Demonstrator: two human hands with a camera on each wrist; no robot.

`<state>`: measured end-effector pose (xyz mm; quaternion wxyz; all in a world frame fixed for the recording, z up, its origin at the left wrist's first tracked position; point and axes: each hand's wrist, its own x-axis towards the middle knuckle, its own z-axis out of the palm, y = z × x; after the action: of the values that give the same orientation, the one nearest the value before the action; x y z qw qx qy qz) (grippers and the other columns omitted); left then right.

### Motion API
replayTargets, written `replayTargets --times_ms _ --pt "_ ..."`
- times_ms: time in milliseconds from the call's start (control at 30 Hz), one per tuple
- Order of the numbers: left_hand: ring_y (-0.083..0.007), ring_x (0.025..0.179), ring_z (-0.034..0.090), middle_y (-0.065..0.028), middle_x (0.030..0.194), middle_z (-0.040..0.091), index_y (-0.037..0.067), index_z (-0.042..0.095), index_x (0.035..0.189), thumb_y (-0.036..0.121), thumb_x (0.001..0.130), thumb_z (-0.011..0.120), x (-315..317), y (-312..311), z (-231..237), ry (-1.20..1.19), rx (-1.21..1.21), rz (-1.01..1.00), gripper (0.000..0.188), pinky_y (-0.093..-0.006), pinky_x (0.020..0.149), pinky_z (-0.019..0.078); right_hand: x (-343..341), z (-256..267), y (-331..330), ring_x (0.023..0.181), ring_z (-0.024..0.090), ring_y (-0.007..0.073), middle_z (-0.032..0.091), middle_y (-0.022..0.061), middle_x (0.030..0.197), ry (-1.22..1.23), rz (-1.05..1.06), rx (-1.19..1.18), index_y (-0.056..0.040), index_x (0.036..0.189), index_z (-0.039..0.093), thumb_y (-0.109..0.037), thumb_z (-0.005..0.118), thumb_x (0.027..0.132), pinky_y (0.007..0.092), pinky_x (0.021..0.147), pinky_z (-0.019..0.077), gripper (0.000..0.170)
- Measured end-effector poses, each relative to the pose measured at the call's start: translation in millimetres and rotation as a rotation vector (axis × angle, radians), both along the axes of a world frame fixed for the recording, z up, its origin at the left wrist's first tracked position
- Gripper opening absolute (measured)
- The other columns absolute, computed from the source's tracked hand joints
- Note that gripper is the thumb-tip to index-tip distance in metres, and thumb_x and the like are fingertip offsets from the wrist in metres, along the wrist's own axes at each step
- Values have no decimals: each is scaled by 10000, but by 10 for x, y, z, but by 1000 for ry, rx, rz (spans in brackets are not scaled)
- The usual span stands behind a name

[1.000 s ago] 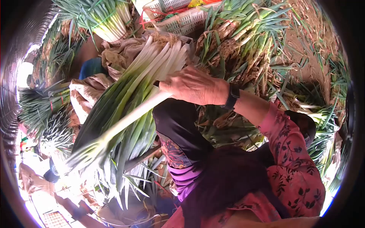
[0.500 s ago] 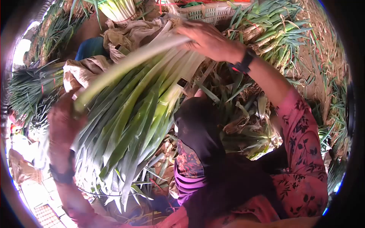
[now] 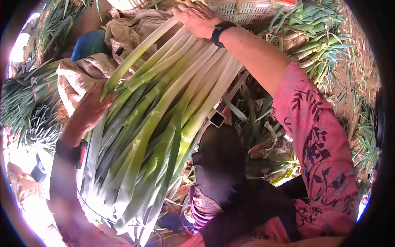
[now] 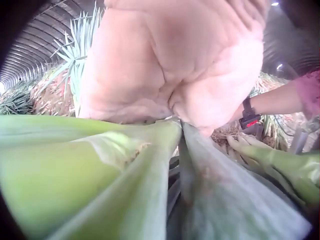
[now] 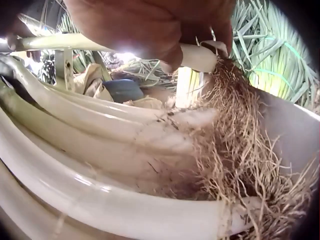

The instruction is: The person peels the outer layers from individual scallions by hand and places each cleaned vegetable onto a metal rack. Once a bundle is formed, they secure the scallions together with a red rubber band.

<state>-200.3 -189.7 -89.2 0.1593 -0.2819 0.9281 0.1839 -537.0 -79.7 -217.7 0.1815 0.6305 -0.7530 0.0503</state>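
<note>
A long green onion (image 3: 142, 50) slants across the top left edge of a spread pile of green onions (image 3: 152, 111) in the head view. My right hand (image 3: 197, 19) grips its white root end; the right wrist view shows fingers curled around the white stalk (image 5: 199, 58) just above the roots. My left hand (image 3: 88, 110) holds its green leaf end, and in the left wrist view the leaves (image 4: 150, 165) come out beneath the palm (image 4: 175, 60). Pile stalks lie side by side with shaggy brown roots (image 5: 240, 125) at one end.
A metal frame end (image 3: 217, 118) sticks out beside the person's dark-covered knee (image 3: 220, 160). Tan sacking (image 3: 82, 74) and a blue object (image 3: 90, 45) lie at the upper left. Behind stands a white plastic crate (image 3: 247, 12). More green onions (image 3: 317, 39) lie at the right.
My left hand has come into view and taken the leaf end. My right hand has moved up and away with the root end. The single green onion now lies along the pile's left edge.
</note>
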Motion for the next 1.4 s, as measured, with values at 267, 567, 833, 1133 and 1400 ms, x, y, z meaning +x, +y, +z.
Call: replayTargets --times_ms 267,567,833,1133,1400 --pt "-322 935 561 -204 1021 558 -16 471 1200 261 966 499 -30 124 -436 166 172 -59 364 -405 846 437 114 -192 53 1068 513 308 481 141 1129 -230 -15 -27 3 978 582 -31 570 763 400 838 485 218" --pt "-421 949 560 -234 1019 557 -5 505 1093 233 906 570 -169 -51 -662 94 -150 0 310 -488 780 436 500 -200 -139 1150 497 257 578 120 1157 -77 252 41 -41 1028 607 -79 591 777 428 982 352 254" --pt "-255 1105 539 -183 1240 551 44 441 1349 250 984 467 -331 -35 -707 84 249 88 420 -322 969 396 260 -242 -130 1112 529 250 645 76 992 -178 287 257 -79 990 600 -77 592 787 389 958 390 203" --pt "-364 831 639 -241 893 645 64 523 1200 284 980 460 -282 -110 -849 185 103 159 317 -433 761 461 192 -73 -349 922 580 270 568 96 847 -149 497 71 -57 940 571 -85 581 835 400 844 465 109" --pt "-323 944 610 -228 1038 628 2 518 1174 268 991 456 -405 -100 -760 8 128 131 328 -394 827 453 81 -325 -507 1011 596 320 654 110 1026 -455 486 294 -83 1060 621 -249 660 818 448 899 455 296"
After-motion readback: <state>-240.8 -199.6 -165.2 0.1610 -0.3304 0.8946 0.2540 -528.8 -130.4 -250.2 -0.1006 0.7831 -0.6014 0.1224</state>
